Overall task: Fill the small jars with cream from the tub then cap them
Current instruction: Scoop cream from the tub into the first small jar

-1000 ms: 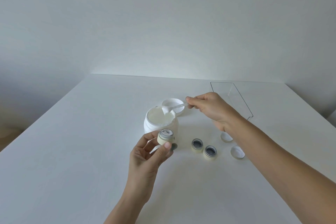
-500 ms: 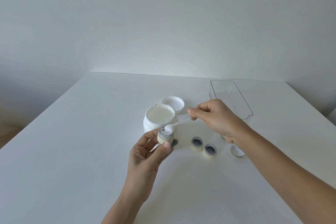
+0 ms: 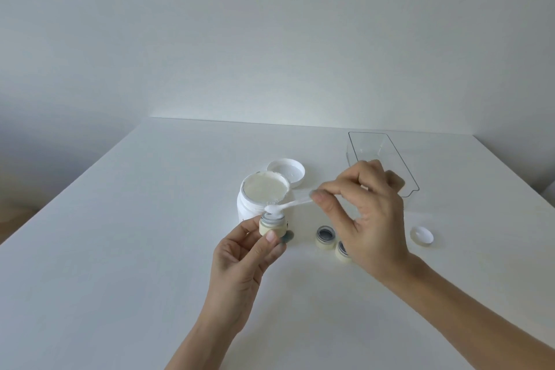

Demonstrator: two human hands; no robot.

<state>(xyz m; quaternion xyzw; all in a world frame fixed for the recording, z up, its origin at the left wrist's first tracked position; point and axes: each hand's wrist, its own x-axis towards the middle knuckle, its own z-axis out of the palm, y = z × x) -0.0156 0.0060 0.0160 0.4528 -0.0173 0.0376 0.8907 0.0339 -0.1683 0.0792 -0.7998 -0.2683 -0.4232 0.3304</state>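
Head view. The left hand (image 3: pixel 240 258) holds a small cream-coloured jar (image 3: pixel 272 225) lifted off the white table (image 3: pixel 120 249), thumb on the near side of the jar and fingers curled round its far and right sides. The jar stands upright, mouth up, its axis close to vertical.

The right hand (image 3: pixel 369 219) pinches the handle of a small white spoon (image 3: pixel 285 205) between thumb and forefinger; the remaining fingers are loosely bent behind the pinch. The spoon's long axis runs roughly level, left to right, handle end at the right fingertips and bowl end pointing left toward the left hand. The bowl carries a dab of white cream and sits at the mouth of the held jar; whether it touches the rim cannot be told.

Just beyond the left fingers stands the open white tub (image 3: pixel 264 192), upright, cream filling it near the brim. Its lid (image 3: pixel 286 172) lies behind it.

Below the right fingers, two more small jars rest on the table: one fully visible (image 3: pixel 325 237), mouth up, dark inside; the other (image 3: pixel 342 253) partly hidden by the right palm. A small white cap (image 3: pixel 421 236) lies flat to the right of that hand, apart from it. A clear plastic tray (image 3: pixel 399 165) lies beyond the right knuckles.
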